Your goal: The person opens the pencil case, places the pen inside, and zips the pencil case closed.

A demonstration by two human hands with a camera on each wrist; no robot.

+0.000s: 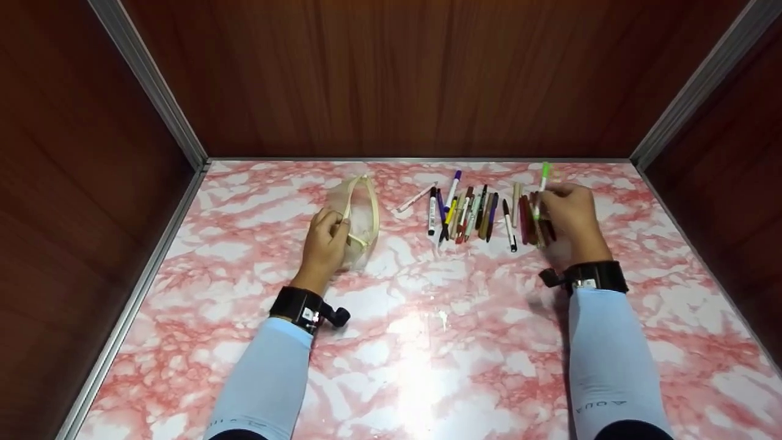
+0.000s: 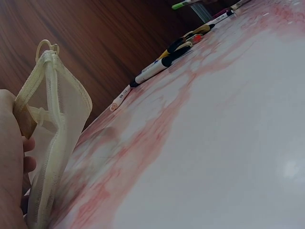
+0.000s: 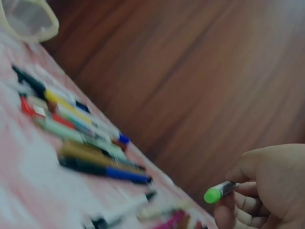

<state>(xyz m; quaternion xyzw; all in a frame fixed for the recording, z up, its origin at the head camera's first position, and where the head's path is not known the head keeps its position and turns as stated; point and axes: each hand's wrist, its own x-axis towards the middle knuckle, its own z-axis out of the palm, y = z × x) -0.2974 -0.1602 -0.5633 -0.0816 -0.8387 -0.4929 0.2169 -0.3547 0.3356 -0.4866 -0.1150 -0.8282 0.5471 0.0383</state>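
Observation:
My left hand (image 1: 324, 244) grips the near-left rim of a pale yellow mesh zipper pouch (image 1: 377, 220). In the left wrist view the pouch (image 2: 78, 102) stands with its mouth spread, the zipper teeth showing along both edges. Off to the right, my right hand (image 1: 574, 211) pinches a white marker with bright green ends (image 1: 545, 171) between thumb and fingers. Its green end (image 3: 213, 195) points back toward the camera in the right wrist view. Below this hand lie several brown and dark red pens (image 1: 524, 214), partly hidden by the fingers.
Between the hands, several mixed pens and markers (image 1: 468, 214) lie side by side on the red-and-white marbled table (image 1: 379, 342). A white pen with a black cap (image 1: 509, 226) and a whitish pen (image 1: 417, 197) lie apart. Wooden panels (image 1: 421, 79) rise behind and at both sides.

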